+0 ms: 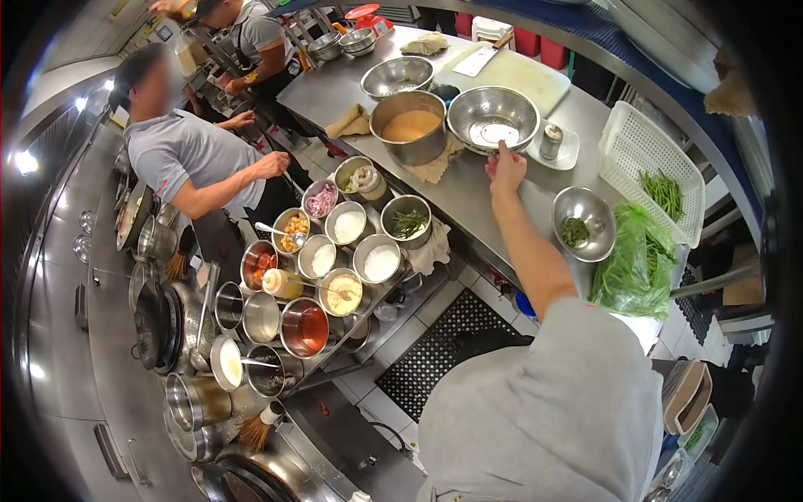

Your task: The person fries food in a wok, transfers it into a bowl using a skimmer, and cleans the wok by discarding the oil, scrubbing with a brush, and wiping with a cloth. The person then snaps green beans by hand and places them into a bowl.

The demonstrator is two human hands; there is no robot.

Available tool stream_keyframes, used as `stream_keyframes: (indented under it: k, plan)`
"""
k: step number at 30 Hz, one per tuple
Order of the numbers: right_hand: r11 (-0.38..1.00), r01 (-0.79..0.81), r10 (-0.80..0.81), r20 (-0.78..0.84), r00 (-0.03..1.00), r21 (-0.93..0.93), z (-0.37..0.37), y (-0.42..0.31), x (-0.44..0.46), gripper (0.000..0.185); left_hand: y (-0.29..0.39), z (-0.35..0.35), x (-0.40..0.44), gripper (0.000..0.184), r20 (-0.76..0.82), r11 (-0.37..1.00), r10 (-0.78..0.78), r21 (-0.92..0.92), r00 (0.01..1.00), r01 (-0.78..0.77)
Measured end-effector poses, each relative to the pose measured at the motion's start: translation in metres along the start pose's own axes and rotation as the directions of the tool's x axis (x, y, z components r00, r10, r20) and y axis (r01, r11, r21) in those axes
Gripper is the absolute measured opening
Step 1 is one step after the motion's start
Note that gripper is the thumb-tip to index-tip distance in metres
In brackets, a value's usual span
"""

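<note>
My right hand reaches over the steel counter with its fingers closed at the near rim of a perforated metal colander. The fingertips overlap the rim, and the thumb is partly hidden. Left of the colander stands a steel pot of orange-brown liquid on a folded cloth. To its right, a small capped shaker sits on a white plate. Closer to my forearm is a metal bowl with chopped greens at the bottom. My left hand is out of view.
A cleaver lies on a white cutting board. Green beans sit in a white basket, beside a green plastic bag. Several ingredient pots crowd the left station. A co-worker stands beyond them. A perforated mat covers the floor.
</note>
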State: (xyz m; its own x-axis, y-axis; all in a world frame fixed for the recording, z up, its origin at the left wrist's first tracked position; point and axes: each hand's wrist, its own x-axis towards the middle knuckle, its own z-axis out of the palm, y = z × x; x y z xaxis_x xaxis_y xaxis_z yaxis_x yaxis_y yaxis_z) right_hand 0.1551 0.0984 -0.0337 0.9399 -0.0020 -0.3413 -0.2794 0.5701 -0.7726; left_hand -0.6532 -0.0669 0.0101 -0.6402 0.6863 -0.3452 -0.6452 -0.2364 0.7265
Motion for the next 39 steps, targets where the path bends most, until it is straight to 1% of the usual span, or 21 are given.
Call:
stream_keyframes:
  k: [3,6,8,10,11,12,13,14,16,17,19,20,21,23,25,26,29,33,35,37,39]
  plan:
    - [0.987,0.135,-0.134,0.021,0.991,-0.086,0.002,0.006,0.046,0.016,0.003,-0.004,0.002,0.008,0.012,0.994,-0.03,-0.105,0.999,0.031]
    - [0.888,0.379,-0.392,0.002,0.92,-0.262,0.009,-0.005,0.067,0.01,0.012,-0.023,0.003,0.01,0.039,0.96,-0.046,-0.273,0.998,0.055]
    - [0.897,0.441,-0.44,0.087,0.894,0.008,0.011,-0.03,0.049,0.017,0.025,-0.043,0.003,0.012,0.081,0.904,-0.07,-0.417,0.994,0.098]
    - [0.793,0.602,-0.57,0.235,0.788,-0.096,-0.004,-0.043,0.021,0.01,0.037,-0.065,0.001,0.013,0.165,0.825,-0.085,-0.541,0.983,0.163]
    - [0.854,0.518,-0.513,0.253,0.82,0.05,-0.021,-0.028,0.044,0.014,0.042,-0.077,-0.001,0.014,0.22,0.771,-0.087,-0.603,0.972,0.205]
    - [0.872,0.489,-0.482,0.205,0.852,0.017,-0.024,-0.034,0.008,0.015,0.046,-0.082,-0.005,0.015,0.273,0.719,-0.083,-0.65,0.959,0.247]
    - [0.867,0.482,-0.433,0.288,0.854,-0.127,-0.024,-0.047,-0.023,0.014,0.05,-0.088,-0.007,0.016,0.315,0.682,-0.057,-0.681,0.947,0.268]
    - [0.928,0.351,-0.286,0.371,0.883,-0.121,-0.019,-0.045,-0.043,0.014,0.05,-0.069,-0.022,0.017,0.285,0.698,-0.066,-0.672,0.956,0.249]
    - [0.994,0.062,0.023,0.731,0.682,-0.09,-0.007,-0.026,-0.109,0.021,0.05,-0.072,-0.026,0.007,0.237,0.761,-0.022,-0.626,0.971,0.17]
    - [0.989,-0.036,0.141,0.833,0.535,-0.144,0.005,-0.006,-0.141,0.023,0.049,-0.089,-0.016,0.006,0.25,0.899,0.057,-0.434,0.967,0.06]
    - [0.897,-0.113,0.439,0.889,0.128,-0.427,0.024,0.025,-0.24,0.027,0.058,-0.091,-0.017,0.019,0.2,0.913,0.082,-0.409,0.976,0.008]
    - [0.87,-0.194,0.473,0.879,0.064,-0.454,0.027,0.03,-0.323,0.034,0.064,-0.09,-0.022,0.019,0.184,0.915,0.095,-0.404,0.978,-0.013]
    - [0.821,-0.25,0.493,0.859,-0.139,-0.513,0.028,0.035,-0.386,0.038,0.07,-0.086,-0.03,0.02,0.183,0.921,0.097,-0.39,0.978,-0.018]
    - [0.724,-0.257,0.589,0.768,-0.253,-0.64,0.027,0.054,-0.49,0.036,0.079,-0.079,-0.047,0.016,0.177,0.951,0.15,-0.293,0.973,-0.093]
    - [0.809,0.029,0.547,0.732,-0.406,-0.588,0.03,0.08,-0.583,0.022,0.087,-0.077,-0.061,0.018,0.133,0.975,0.154,-0.18,0.979,-0.129]
    - [0.848,0.057,0.485,0.726,-0.488,-0.528,0.026,0.095,-0.629,0.017,0.09,-0.074,-0.069,0.02,0.137,0.982,0.168,-0.115,0.976,-0.153]
    - [0.909,0.091,0.37,0.686,-0.627,-0.407,0.002,0.108,-0.749,0.008,0.098,-0.067,-0.092,0.026,0.148,0.978,0.184,0.07,0.972,-0.196]
    - [0.922,0.105,0.366,0.748,-0.554,-0.374,-0.036,0.141,-0.859,0.012,0.092,-0.063,-0.103,0.023,0.101,0.92,0.209,0.317,0.973,-0.231]
    - [0.888,0.094,0.436,0.759,-0.485,-0.45,-0.051,0.131,-0.882,0.015,0.083,-0.072,-0.099,0.019,0.047,0.737,0.283,0.628,0.958,-0.249]
    - [0.885,0.065,0.435,0.771,-0.465,-0.461,-0.062,0.119,-0.885,0.014,0.074,-0.078,-0.092,0.023,0.028,0.647,0.321,0.724,0.947,-0.241]
    - [0.884,0.069,0.441,0.776,-0.45,-0.463,-0.07,0.122,-0.883,0.016,0.067,-0.083,-0.083,0.029,0.137,0.325,0.544,0.875,0.828,-0.358]
